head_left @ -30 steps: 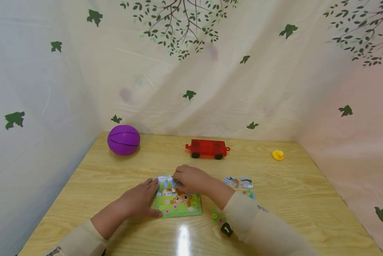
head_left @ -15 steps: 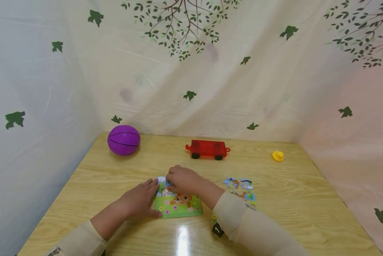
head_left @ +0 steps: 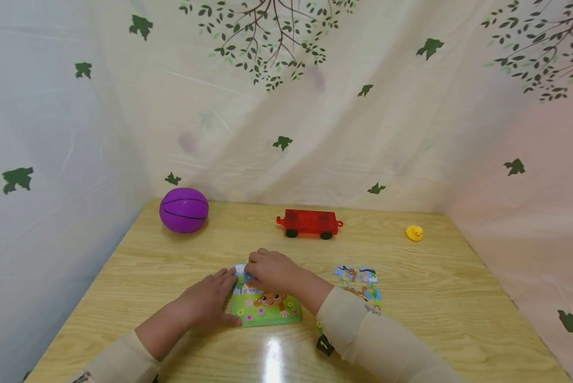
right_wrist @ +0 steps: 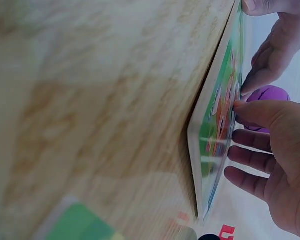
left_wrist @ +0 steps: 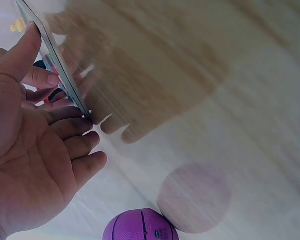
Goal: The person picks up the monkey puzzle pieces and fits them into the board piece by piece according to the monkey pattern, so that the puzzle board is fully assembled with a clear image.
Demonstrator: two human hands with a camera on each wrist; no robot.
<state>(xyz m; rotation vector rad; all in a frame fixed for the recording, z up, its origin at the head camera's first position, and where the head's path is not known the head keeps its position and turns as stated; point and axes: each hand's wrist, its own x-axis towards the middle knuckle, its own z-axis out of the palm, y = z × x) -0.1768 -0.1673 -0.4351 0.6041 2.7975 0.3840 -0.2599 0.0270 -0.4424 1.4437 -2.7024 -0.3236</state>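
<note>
A jigsaw puzzle [head_left: 267, 314] in a flat tray, with a cartoon monkey, flowers and a fence, lies mid-table in the head view. My left hand [head_left: 208, 300] rests along its left side, fingers fairly straight at the upper left and thumb at the lower left corner. Over the upper left part, my right hand [head_left: 274, 274] bends its fingers down and pinches a small bluish puzzle piece [head_left: 249, 277] at the surface. In the right wrist view, the thumb and fingers of this right hand [right_wrist: 285, 155] meet the puzzle face; the piece itself is mostly hidden.
Loose puzzle pieces [head_left: 358, 275] lie to the right, partly covered by the right sleeve [head_left: 363, 324]. Toward the back stand a purple ball [head_left: 184, 210], a red toy wagon [head_left: 310, 222] and a yellow rubber duck [head_left: 414, 233]. A printed cloth [head_left: 238, 149] hangs behind the table.
My right hand has shifted left across the puzzle with the piece, mostly in the first half second, baring more of the loose pieces' upper group. My left hand stays in place.
</note>
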